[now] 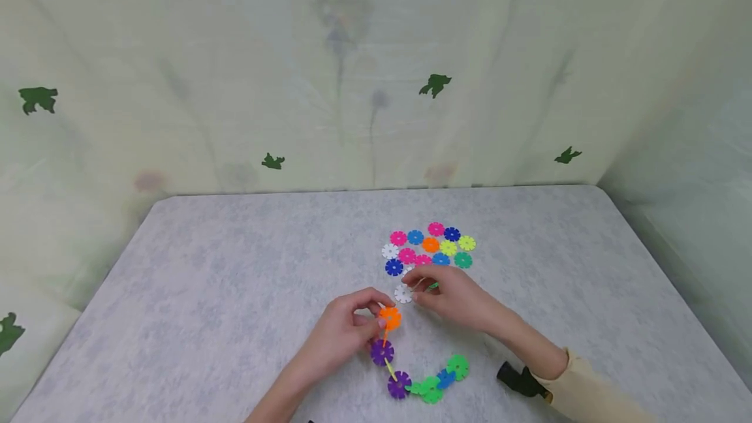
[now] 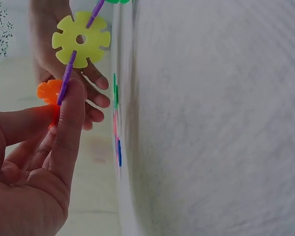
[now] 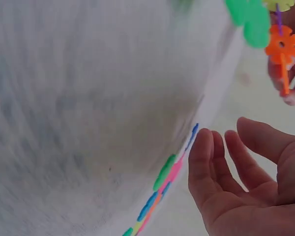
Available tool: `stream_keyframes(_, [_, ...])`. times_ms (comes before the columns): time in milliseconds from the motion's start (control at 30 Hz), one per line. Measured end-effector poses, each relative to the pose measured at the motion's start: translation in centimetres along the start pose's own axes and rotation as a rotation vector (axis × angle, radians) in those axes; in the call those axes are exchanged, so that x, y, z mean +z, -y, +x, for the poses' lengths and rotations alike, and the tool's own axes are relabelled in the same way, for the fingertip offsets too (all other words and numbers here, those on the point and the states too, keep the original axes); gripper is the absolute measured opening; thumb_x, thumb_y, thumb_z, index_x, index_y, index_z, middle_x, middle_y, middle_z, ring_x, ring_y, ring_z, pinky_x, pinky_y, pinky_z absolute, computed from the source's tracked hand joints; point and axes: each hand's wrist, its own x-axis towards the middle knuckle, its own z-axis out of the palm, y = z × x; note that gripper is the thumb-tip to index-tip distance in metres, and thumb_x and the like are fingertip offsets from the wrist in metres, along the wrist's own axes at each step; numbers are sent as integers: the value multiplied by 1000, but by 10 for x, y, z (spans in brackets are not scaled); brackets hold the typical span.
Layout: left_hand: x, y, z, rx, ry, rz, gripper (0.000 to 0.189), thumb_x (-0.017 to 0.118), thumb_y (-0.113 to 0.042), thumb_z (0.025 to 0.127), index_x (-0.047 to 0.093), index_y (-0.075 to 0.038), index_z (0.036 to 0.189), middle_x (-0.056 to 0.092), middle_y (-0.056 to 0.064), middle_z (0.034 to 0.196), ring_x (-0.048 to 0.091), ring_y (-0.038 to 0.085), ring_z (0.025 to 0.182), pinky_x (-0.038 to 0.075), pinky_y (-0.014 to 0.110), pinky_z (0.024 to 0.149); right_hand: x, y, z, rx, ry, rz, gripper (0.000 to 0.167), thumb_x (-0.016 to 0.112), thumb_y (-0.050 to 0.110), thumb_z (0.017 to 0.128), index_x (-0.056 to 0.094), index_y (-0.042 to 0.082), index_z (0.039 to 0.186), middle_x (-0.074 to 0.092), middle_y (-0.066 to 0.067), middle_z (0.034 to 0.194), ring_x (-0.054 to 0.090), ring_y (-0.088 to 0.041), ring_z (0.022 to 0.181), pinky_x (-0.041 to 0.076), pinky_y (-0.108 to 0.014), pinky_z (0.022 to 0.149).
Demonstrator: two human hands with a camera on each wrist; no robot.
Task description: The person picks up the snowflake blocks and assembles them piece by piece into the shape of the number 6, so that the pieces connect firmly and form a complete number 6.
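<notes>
My left hand pinches an orange notched plastic disc between thumb and fingers. It is one end of a linked chain: two purple discs, a yellow disc, green discs and a blue disc. The chain curves towards the right in the head view, and a second orange piece sits at the held end. My right hand hovers close by a white disc, fingers loosely bent with a gap to the thumb. Nothing is between them in the right wrist view; the hand partly hides a green disc.
Beyond my right hand, several loose discs lie flat in a cluster, among them a pink disc, a yellow disc and a dark blue disc. The grey table backs onto a pale curtain. A black strap circles my right sleeve.
</notes>
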Motion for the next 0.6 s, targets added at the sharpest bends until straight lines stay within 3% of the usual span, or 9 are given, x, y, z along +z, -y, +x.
stream_keyframes(233, [-1, -3, -1, -7, 0, -3, 25, 63, 0, 90, 66, -15, 110, 62, 8, 97, 64, 21, 59, 56, 39, 57, 2, -8, 16, -18, 83, -143, 27, 71, 8, 90, 70, 11, 117, 65, 4, 99, 56, -12, 87, 51, -30, 78])
stream_keyframes(600, [-2, -1, -1, -2, -4, -52, 28, 62, 0, 91, 67, -11, 117, 60, 12, 100, 63, 21, 58, 57, 40, 59, 3, -5, 21, 19, 72, -169, 21, 77, 7, 84, 69, 19, 99, 61, 7, 85, 55, -14, 79, 50, -30, 71])
